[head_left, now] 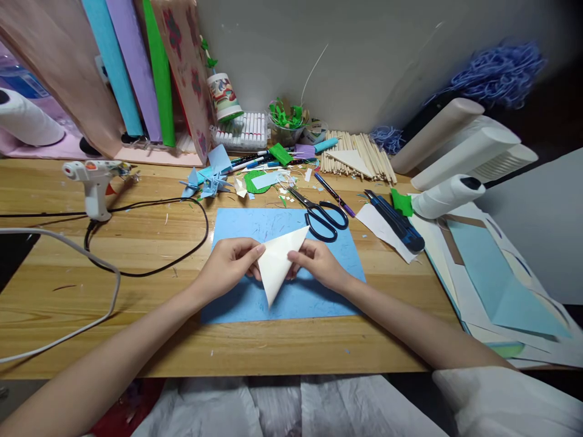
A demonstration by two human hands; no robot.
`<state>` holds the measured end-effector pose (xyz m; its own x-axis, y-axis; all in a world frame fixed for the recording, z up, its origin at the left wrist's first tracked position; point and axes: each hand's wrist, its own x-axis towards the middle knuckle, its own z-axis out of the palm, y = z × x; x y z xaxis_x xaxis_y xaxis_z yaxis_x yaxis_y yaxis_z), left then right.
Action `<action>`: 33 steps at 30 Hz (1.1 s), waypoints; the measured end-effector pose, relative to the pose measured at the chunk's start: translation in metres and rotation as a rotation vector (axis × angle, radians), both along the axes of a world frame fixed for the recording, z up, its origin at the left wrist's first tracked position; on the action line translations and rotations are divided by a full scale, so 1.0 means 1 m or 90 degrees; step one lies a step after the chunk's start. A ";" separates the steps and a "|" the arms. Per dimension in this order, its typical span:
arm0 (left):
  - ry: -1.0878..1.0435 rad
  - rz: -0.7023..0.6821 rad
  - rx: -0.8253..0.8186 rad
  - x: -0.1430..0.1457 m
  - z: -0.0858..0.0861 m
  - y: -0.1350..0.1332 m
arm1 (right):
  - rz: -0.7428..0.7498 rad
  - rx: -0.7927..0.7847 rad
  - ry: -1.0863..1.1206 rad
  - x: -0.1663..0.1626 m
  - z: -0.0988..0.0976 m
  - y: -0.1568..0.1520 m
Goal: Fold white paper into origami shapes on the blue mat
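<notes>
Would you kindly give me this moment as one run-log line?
left grip: on folded white paper | right grip: same paper, opposite side | beneath: blue sheet | scissors: overlapping sheet's far edge

The place is a craft workstation: a wooden desk (255,352) in front of a plain wall (378,54), with a blue mat (243,223) as its work surface. Scissors (312,208) lie across the mat's far right corner, a cutter (394,221) lies to its right, and a glue gun (94,191) is to its left. Beyond the mat are paper scraps (268,179), markers (249,128) and wooden sticks (339,159); whether the room is a home or a workshop cannot be determined.
</notes>
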<state>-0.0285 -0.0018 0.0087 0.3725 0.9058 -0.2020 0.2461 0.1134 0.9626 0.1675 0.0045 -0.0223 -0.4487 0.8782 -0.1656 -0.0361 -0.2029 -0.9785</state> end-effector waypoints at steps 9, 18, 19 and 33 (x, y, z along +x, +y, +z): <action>0.010 -0.057 -0.005 0.002 -0.001 -0.003 | -0.078 -0.016 0.014 -0.003 -0.001 -0.003; 0.017 -0.104 -0.033 0.002 -0.003 -0.003 | -0.068 0.041 -0.056 -0.002 0.002 -0.003; 0.014 -0.107 -0.029 0.003 -0.003 -0.004 | -0.058 0.047 -0.064 -0.002 0.003 -0.003; -0.035 -0.090 -0.149 0.008 -0.009 -0.005 | 0.022 0.040 -0.057 -0.002 0.005 -0.005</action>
<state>-0.0204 -0.0069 -0.0003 0.5087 0.7746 -0.3758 0.2234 0.3028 0.9265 0.1655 -0.0009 -0.0175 -0.4652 0.8721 -0.1519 0.0581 -0.1411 -0.9883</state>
